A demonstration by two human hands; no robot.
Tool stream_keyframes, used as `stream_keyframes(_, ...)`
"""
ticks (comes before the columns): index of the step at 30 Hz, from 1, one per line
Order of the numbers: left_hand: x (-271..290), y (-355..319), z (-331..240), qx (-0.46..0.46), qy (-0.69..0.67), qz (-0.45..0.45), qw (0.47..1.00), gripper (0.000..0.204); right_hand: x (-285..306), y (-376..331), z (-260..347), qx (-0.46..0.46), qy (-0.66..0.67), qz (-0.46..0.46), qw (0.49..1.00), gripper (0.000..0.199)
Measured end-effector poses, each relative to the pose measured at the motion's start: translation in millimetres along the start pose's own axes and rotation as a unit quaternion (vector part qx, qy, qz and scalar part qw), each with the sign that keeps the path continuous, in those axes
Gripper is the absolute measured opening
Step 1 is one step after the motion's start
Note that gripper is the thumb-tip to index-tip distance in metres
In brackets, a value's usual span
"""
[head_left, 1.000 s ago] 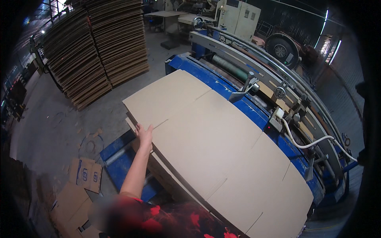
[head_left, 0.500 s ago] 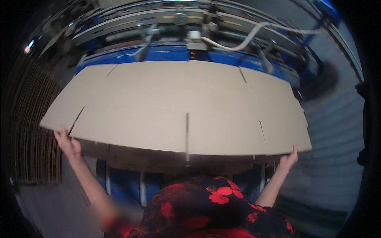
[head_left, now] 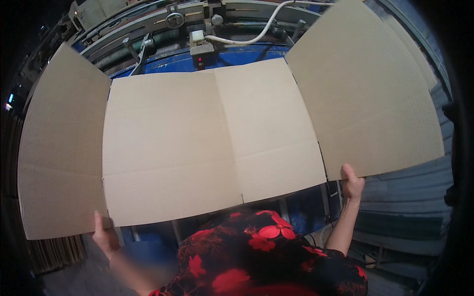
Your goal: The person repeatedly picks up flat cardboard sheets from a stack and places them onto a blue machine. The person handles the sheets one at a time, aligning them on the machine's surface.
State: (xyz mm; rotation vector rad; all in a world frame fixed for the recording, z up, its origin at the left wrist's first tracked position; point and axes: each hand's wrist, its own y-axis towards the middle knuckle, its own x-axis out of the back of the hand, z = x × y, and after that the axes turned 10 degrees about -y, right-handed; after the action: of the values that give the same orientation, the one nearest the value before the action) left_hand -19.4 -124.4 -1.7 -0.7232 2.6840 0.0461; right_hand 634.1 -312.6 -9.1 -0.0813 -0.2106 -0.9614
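Gripping a wide slotted cardboard sheet (head_left: 207,143) by its near edge, my left hand (head_left: 105,238) and right hand (head_left: 352,182) pinch its outer flaps just in front of the blue machine (head_left: 237,55); I judge those thin holds could let the panels fold or slip.

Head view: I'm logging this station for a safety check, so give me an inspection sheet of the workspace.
Surface: blue machine bed, mostly hidden.
Job's things: flat slotted cardboard sheet, lifted, end panels bent upward.
Clutter: nothing seen.
Grippers: left hand grips the sheet's lower left edge; right hand grips its lower right edge.
Cables: white hose across the machine top.
Surroundings: grey rail behind, corrugated wall at right.
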Motion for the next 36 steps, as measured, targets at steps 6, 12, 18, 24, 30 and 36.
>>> stream_keyframes(6,-13.3,-7.5,30.5,-0.300,0.336,0.257,0.855,0.037,-59.9,-17.0,17.9,0.345,-0.388,0.175,0.837,0.042)
stream_keyframes(12,-31.5,-5.1,-12.0,0.038,-0.020,0.016,0.999,0.047,-62.7,-11.7,100.3,0.440,-0.425,0.181,0.770,0.047)
stream_keyframes(18,-34.6,-6.5,21.6,-0.106,0.330,0.167,0.923,0.028,-68.4,-11.0,68.0,0.422,-0.441,0.187,0.770,0.049)
stream_keyframes(24,-40.7,-21.8,57.4,-0.118,0.383,0.254,0.880,0.049,-89.1,-20.7,50.9,0.453,-0.549,0.206,0.672,0.058)
stream_keyframes(30,-58.6,-1.9,-6.8,-0.118,0.048,0.095,0.987,0.036,-47.2,-3.1,134.9,0.482,-0.486,0.171,0.709,0.047)
stream_keyframes(36,-44.2,1.6,28.6,-0.255,0.178,0.237,0.920,0.014,-53.1,-1.2,105.3,0.471,-0.437,0.151,0.751,0.041)
